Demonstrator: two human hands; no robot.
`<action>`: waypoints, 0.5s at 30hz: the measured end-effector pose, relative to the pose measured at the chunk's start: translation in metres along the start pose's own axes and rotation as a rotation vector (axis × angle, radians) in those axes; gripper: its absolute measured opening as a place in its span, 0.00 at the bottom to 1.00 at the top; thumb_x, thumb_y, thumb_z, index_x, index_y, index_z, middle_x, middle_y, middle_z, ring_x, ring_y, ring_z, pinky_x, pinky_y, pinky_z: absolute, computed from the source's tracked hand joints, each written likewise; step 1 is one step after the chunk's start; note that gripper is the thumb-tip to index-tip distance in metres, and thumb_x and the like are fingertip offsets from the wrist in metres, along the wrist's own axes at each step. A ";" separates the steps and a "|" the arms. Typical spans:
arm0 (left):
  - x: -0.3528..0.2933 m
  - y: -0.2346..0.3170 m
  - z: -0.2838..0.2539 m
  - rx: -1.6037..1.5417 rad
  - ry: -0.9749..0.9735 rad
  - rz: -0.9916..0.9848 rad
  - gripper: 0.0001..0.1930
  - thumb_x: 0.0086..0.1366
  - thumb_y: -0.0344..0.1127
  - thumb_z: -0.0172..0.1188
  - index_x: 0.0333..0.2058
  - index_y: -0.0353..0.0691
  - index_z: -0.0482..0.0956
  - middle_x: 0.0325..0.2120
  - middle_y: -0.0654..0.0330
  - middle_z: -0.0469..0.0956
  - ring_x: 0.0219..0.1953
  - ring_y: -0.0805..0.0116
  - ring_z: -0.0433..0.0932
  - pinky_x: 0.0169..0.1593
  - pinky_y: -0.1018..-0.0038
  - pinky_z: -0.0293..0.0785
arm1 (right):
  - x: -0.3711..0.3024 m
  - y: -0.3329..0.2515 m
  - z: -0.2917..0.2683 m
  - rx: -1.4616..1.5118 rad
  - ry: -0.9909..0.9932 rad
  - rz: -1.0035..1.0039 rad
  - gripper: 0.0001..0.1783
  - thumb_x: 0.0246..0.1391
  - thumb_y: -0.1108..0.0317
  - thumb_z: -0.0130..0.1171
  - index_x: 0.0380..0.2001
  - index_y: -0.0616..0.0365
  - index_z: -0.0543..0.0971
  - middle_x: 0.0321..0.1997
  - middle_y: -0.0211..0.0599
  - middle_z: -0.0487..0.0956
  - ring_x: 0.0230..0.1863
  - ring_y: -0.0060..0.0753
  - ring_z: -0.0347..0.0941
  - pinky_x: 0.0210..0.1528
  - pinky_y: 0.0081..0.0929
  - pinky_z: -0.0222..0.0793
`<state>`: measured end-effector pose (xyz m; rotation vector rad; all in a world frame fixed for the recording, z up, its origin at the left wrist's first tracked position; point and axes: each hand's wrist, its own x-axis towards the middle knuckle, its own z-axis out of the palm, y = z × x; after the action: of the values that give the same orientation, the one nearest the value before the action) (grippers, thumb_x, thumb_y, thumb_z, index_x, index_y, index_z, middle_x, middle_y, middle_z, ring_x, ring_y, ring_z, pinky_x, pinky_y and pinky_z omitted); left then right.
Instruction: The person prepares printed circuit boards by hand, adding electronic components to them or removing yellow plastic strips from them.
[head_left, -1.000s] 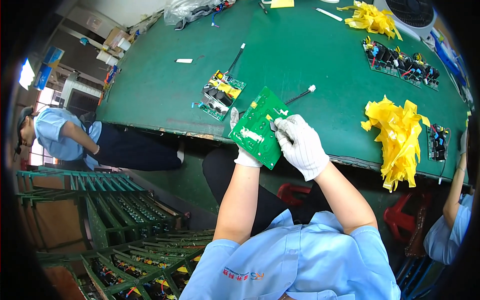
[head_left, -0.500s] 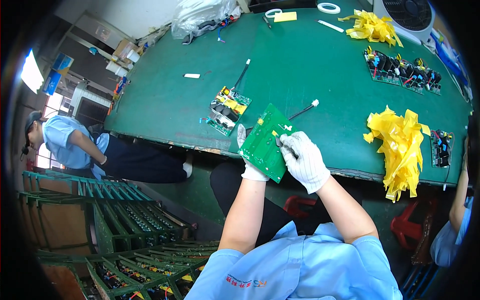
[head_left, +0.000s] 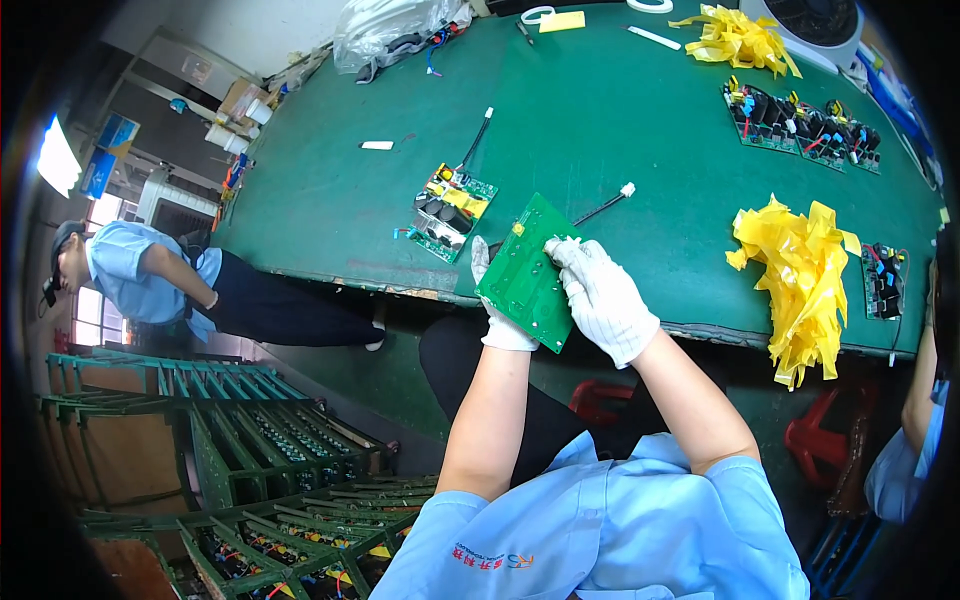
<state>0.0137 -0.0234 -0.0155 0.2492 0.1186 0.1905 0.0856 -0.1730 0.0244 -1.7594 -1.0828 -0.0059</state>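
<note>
A green circuit board [head_left: 517, 280] is tilted in front of me at the table's edge, its flat solder side facing up. My left hand [head_left: 507, 333], in a white glove, grips it from the left and below. The board hides most of those fingers. My gloved right hand [head_left: 604, 303] lies over the board's right edge, its fingers drawn together and fingertips against the upper right part. Whatever they pinch is hidden. A black cable with a white plug [head_left: 627, 189] sticks out beyond the board. Just left of it lies another board [head_left: 450, 212] with parts facing up and its own cable.
Yellow tape strips [head_left: 797, 285] hang over the table's front edge at right, beside a small board [head_left: 884, 280]. More boards [head_left: 800, 128] and tape strips [head_left: 738, 42] lie farther back. At lower left stand green racks [head_left: 290, 530] holding boards. A person [head_left: 150, 275] is at left.
My right fingertips have moved up the board, from its middle to near the upper right edge. The small yellow bit by them no longer shows. My left hand keeps its grip.
</note>
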 end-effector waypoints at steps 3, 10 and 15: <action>0.000 0.003 -0.005 -0.121 -0.062 -0.040 0.43 0.63 0.72 0.43 0.62 0.41 0.68 0.58 0.47 0.71 0.56 0.49 0.72 0.61 0.52 0.67 | 0.005 0.005 -0.004 0.110 -0.082 0.054 0.19 0.59 0.73 0.48 0.54 0.56 0.73 0.42 0.48 0.74 0.40 0.53 0.74 0.42 0.42 0.74; -0.005 0.003 -0.005 -0.055 -0.041 -0.037 0.44 0.62 0.73 0.43 0.63 0.42 0.67 0.59 0.47 0.69 0.57 0.47 0.71 0.60 0.49 0.68 | 0.012 0.014 -0.011 0.676 -0.121 0.427 0.21 0.61 0.74 0.46 0.57 0.61 0.73 0.53 0.45 0.75 0.54 0.38 0.72 0.57 0.32 0.66; -0.002 0.000 0.004 0.020 -0.077 -0.018 0.43 0.64 0.72 0.41 0.65 0.44 0.64 0.61 0.48 0.67 0.60 0.49 0.69 0.64 0.51 0.63 | 0.025 -0.003 -0.014 0.425 0.010 0.139 0.20 0.59 0.75 0.48 0.55 0.61 0.74 0.43 0.39 0.76 0.41 0.33 0.72 0.46 0.30 0.70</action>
<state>0.0120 -0.0248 -0.0112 0.2753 0.0465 0.1615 0.1053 -0.1668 0.0447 -1.4416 -0.8754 0.2813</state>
